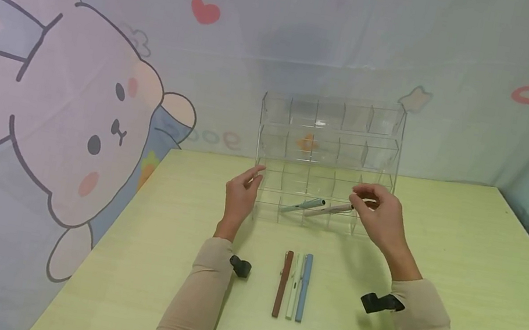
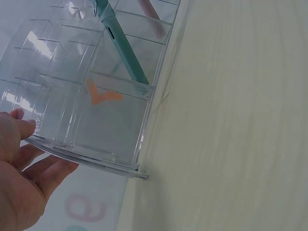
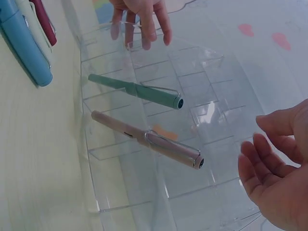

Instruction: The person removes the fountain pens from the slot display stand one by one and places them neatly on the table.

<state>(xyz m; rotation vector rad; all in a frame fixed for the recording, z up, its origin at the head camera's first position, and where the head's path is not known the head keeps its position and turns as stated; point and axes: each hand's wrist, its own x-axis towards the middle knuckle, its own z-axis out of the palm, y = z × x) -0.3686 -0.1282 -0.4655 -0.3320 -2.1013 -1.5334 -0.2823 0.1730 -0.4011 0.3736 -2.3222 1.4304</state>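
A clear plastic rack with stepped rows of compartments stands on the table. My left hand grips its left side wall, thumb on one face and fingers on the other. My right hand is by the rack's right side, fingers loosely bent with nothing between them; in the right wrist view it looks apart from the rack. In the bottom row, a teal pen leans in the second compartment from the left and a pink pen in the third, both tilted, clip ends up.
In front of the rack, between my forearms, a dark red pen, a pale green pen and a blue pen lie side by side on the light yellow-green table. A printed cloth hangs behind the rack.
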